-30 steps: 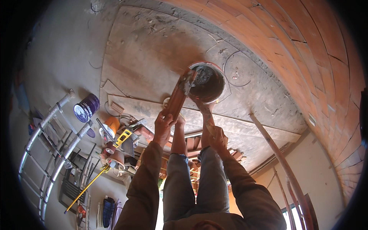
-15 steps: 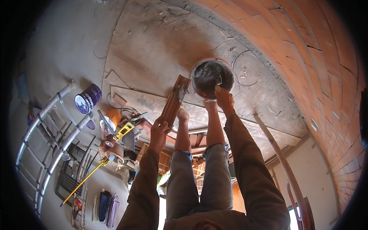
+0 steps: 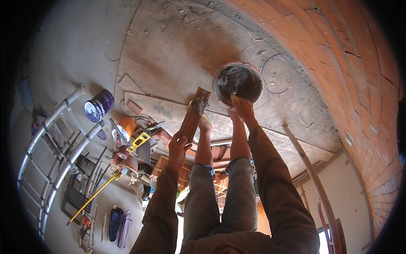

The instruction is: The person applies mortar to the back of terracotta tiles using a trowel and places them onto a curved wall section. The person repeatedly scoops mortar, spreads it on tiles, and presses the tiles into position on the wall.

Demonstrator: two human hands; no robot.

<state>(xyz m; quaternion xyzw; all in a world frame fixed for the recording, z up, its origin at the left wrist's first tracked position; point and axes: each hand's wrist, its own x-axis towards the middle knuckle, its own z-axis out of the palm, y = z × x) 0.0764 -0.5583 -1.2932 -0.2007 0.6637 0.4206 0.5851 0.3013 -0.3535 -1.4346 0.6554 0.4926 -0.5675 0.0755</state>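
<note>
Reddish-rimmed bucket [image 3: 214,86] holds wet grey mix [image 3: 237,77]; purple bucket [image 3: 100,104], well to its left, carries white lettering. Long reddish-brown piece [image 3: 194,118], grey-smeared at its far end, gripped in left hand [image 3: 179,147] beside the mix; right hand [image 3: 243,109] clenches a mostly hidden tool [image 3: 234,95] over the near rim.

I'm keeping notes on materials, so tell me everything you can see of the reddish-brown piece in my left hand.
The reddish-brown piece is long, narrow and ridged lengthwise, and looks like fired clay. Grey paste, perhaps mortar, smears part of its far end. Your left hand's grip holds its near end; the piece slants away and rightward, left of the bucket.
</note>
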